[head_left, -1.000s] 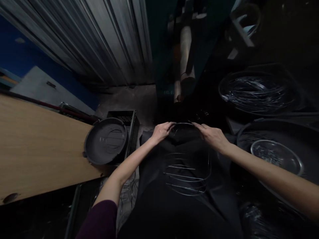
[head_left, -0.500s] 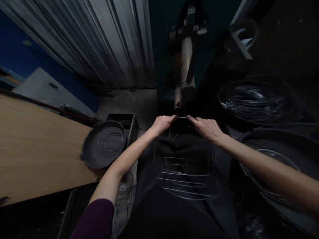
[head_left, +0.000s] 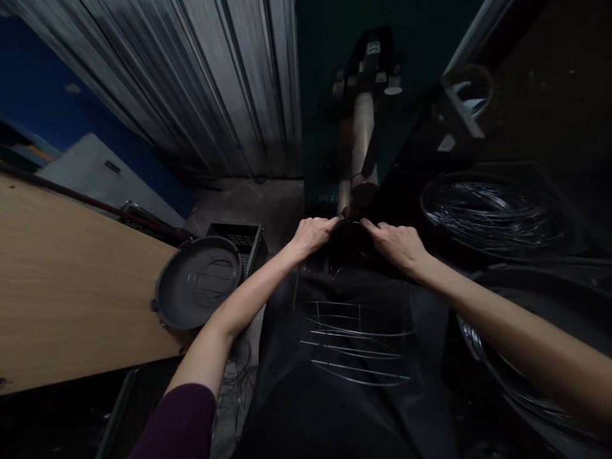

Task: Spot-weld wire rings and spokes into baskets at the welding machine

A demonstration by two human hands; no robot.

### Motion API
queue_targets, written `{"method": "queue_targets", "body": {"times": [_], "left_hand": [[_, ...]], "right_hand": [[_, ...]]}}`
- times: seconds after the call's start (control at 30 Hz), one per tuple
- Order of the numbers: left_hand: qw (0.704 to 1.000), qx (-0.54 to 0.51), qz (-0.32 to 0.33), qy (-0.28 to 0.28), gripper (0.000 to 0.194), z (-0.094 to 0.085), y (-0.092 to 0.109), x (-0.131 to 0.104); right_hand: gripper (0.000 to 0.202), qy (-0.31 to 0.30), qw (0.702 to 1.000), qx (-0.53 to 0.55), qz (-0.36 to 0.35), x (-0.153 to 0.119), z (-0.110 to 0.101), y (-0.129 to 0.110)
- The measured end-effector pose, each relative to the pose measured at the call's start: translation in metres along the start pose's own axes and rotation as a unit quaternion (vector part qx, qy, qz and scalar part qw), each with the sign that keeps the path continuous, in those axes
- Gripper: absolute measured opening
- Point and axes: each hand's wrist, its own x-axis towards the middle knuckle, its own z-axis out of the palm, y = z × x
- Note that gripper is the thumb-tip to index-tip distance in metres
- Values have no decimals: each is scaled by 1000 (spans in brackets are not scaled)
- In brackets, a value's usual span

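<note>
My left hand point(head_left: 313, 234) is closed, pinching one end of a thin metal wire point(head_left: 352, 222) in its fingertips. On the wire's other side, my right hand point(head_left: 399, 245) pinches it too, with the index finger stretched along it. Between them the wire runs at the lower tip of a machine's metal rod point(head_left: 344, 194), next to a thicker metal cylinder point(head_left: 364, 137). Whether wire and tip touch, I cannot tell. A wire rack point(head_left: 356, 350) with curved and straight bars lies over my dark apron; whether it joins the held wire is too dark to see.
At the left, a round dark basin point(head_left: 186, 299) with wire pieces stands by a wooden board point(head_left: 71, 287) and a black crate point(head_left: 258, 239). Coiled wire point(head_left: 492, 210) fills a container at the right. Another basin point(head_left: 540, 280) with wire rings sits nearer. Loose wires lie on the floor.
Both hands, still pinching the wire, have come closer to the rod's tip. The view has tilted slightly, so the machine and containers appear lower. The rack stays on my lap.
</note>
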Motion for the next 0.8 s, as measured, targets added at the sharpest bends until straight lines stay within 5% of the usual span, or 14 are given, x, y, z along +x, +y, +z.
{"method": "queue_targets", "body": {"times": [0.8], "left_hand": [[999, 28, -19, 0, 34, -2, 1, 9]], "right_hand": [[37, 13, 994, 110, 25, 15, 4, 13]]}}
